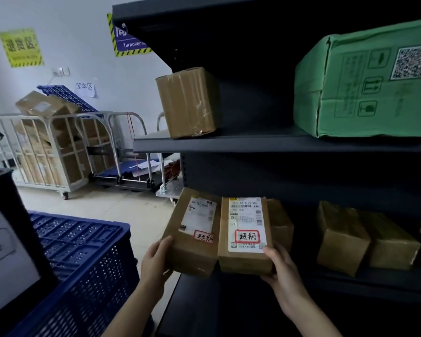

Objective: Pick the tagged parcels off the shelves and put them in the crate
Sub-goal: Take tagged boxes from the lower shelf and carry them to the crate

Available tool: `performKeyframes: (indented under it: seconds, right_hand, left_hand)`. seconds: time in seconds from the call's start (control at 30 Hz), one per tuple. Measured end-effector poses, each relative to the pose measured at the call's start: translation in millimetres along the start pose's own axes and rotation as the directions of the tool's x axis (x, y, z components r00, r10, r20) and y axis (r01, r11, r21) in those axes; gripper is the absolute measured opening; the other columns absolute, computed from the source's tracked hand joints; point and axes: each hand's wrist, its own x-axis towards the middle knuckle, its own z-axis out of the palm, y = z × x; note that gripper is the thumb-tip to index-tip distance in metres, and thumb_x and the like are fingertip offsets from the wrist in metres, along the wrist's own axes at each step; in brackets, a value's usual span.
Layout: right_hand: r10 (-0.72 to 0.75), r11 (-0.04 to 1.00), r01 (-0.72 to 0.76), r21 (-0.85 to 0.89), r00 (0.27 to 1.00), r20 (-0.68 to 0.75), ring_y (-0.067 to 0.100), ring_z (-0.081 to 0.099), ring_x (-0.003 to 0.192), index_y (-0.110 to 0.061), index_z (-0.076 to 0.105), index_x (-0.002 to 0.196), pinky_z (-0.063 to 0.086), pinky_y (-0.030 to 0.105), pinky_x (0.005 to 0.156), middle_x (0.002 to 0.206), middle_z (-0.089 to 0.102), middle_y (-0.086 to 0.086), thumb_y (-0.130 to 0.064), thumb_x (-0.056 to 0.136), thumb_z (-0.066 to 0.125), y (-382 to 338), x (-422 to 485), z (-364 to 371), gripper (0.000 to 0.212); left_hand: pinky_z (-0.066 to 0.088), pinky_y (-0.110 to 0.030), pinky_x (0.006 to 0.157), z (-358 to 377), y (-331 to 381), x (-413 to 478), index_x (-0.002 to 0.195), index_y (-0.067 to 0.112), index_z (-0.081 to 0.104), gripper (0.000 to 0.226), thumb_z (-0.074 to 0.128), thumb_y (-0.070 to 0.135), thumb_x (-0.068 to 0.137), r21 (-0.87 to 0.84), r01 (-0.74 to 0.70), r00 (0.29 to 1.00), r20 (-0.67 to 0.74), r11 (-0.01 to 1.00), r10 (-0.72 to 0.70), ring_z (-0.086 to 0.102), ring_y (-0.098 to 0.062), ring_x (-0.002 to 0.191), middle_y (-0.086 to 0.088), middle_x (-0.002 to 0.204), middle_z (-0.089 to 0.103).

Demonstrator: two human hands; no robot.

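Note:
Two brown parcels with white labels and red-framed tags sit side by side at the front of the lower shelf (350, 283). My left hand (156, 261) grips the left tagged parcel (192, 239) at its near left corner. My right hand (281, 271) holds the right tagged parcel (244, 239) at its near right corner. Both parcels jut out past the shelf's left front edge. The blue perforated crate (83, 259) stands at lower left, beside my left arm.
Untagged brown boxes (365, 239) lie further right on the lower shelf. The upper shelf holds a brown box (188, 102) and a big green carton (367, 81). A dark screen (7, 251) fills the far left. Metal cage carts (46, 147) with cartons stand by the wall.

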Motion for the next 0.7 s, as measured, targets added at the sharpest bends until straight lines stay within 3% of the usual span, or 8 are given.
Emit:
performKeyframes:
  seconds: [0.07, 0.13, 0.23, 0.3, 0.4, 0.5, 0.6, 0.7]
  right_hand:
    - [0.004, 0.999, -0.004, -0.032, 1.000, 0.011, 0.019, 0.061, 0.099, -0.029, 0.054, 0.121, 0.048, 0.032, 0.074, 0.106, 0.067, 0.004, -0.027, 0.084, 0.061, 1.6, 1.5, 1.2, 0.037]
    - [0.016, 0.998, -0.015, -0.056, 1.000, 0.025, 0.020, 0.061, 0.099, -0.027, 0.055, 0.121, 0.048, 0.032, 0.074, 0.106, 0.068, 0.004, -0.026, 0.085, 0.060, 2.7, 1.3, 1.9, 0.036]
    - [0.037, 0.995, -0.032, -0.090, 0.998, 0.049, 0.021, 0.061, 0.102, -0.026, 0.055, 0.122, 0.049, 0.035, 0.081, 0.107, 0.068, 0.005, -0.028, 0.083, 0.062, 5.8, -1.4, 0.4, 0.040]
    - [0.047, 0.993, -0.040, -0.114, 0.997, 0.055, 0.021, 0.061, 0.102, -0.030, 0.055, 0.119, 0.049, 0.036, 0.084, 0.105, 0.069, 0.004, -0.034, 0.073, 0.066, 10.4, -6.8, -0.9, 0.048]
    - [0.025, 0.991, -0.017, -0.132, 0.998, 0.061, 0.017, 0.063, 0.098, -0.038, 0.056, 0.111, 0.049, 0.031, 0.074, 0.100, 0.071, -0.002, -0.040, 0.061, 0.068, 16.6, -14.8, -1.3, 0.051]
    - [0.021, 0.992, -0.011, -0.128, 0.997, 0.075, 0.018, 0.062, 0.101, -0.038, 0.055, 0.110, 0.049, 0.030, 0.074, 0.104, 0.070, 0.000, -0.042, 0.061, 0.067, 21.0, -14.7, -1.4, 0.051]
    - [0.042, 0.994, -0.035, -0.101, 0.997, 0.069, 0.020, 0.061, 0.102, -0.031, 0.054, 0.116, 0.049, 0.033, 0.075, 0.106, 0.068, 0.004, -0.038, 0.065, 0.065, 24.0, -7.0, -2.9, 0.053]
    - [0.064, 0.993, -0.058, -0.099, 0.996, 0.058, 0.019, 0.060, 0.100, -0.027, 0.053, 0.122, 0.048, 0.032, 0.074, 0.106, 0.067, 0.004, -0.029, 0.079, 0.062, 29.7, 3.5, -4.3, 0.044]
  left_hand:
    - [0.050, -0.036, 0.071, -8.1, -10.3, -5.7, 0.110, 0.023, 0.051, 0.030, 0.062, 0.037, 0.085, -0.052, 0.107, 0.994, 0.034, 0.993, -0.105, 0.056, -0.027, 0.096, -0.010, 0.110, 0.056]
    - [0.045, -0.038, 0.083, -18.5, -18.5, -7.0, 0.113, 0.025, 0.048, 0.031, 0.058, 0.039, 0.087, 0.003, 0.141, 0.989, 0.055, 0.990, -0.141, 0.054, -0.026, 0.101, -0.010, 0.113, 0.055]
    - [0.044, -0.034, 0.081, -32.5, -20.6, -5.3, 0.102, 0.023, 0.062, 0.016, 0.054, 0.029, 0.090, 0.068, 0.075, 0.989, 0.122, 0.995, -0.083, 0.055, -0.017, 0.101, -0.003, 0.111, 0.060]
    - [0.046, -0.032, 0.077, -39.4, -19.2, -5.6, 0.097, 0.031, 0.065, 0.018, 0.052, 0.021, 0.092, 0.093, 0.029, 0.983, 0.179, 0.995, -0.045, 0.055, -0.016, 0.104, -0.001, 0.111, 0.062]
    - [0.045, -0.033, 0.078, -46.7, -22.4, -5.2, 0.103, 0.032, 0.065, 0.028, 0.048, 0.014, 0.091, 0.095, -0.008, 0.977, 0.213, 0.995, -0.013, 0.054, -0.018, 0.108, -0.003, 0.114, 0.062]
    - [0.046, -0.031, 0.077, -48.4, -24.7, -4.6, 0.105, 0.032, 0.066, 0.031, 0.047, 0.012, 0.092, 0.100, -0.038, 0.974, 0.225, 0.994, 0.015, 0.054, -0.018, 0.109, -0.002, 0.115, 0.063]
    - [0.046, -0.032, 0.078, -49.5, -21.4, -2.7, 0.108, 0.032, 0.065, 0.032, 0.047, 0.011, 0.092, 0.121, -0.055, 0.970, 0.243, 0.991, 0.024, 0.054, -0.019, 0.107, -0.004, 0.116, 0.062]
    - [0.046, -0.035, 0.081, -50.9, -15.3, -0.1, 0.124, 0.032, 0.057, 0.042, 0.045, 0.009, 0.091, 0.194, -0.075, 0.959, 0.282, 0.978, 0.017, 0.052, -0.023, 0.108, -0.005, 0.120, 0.060]
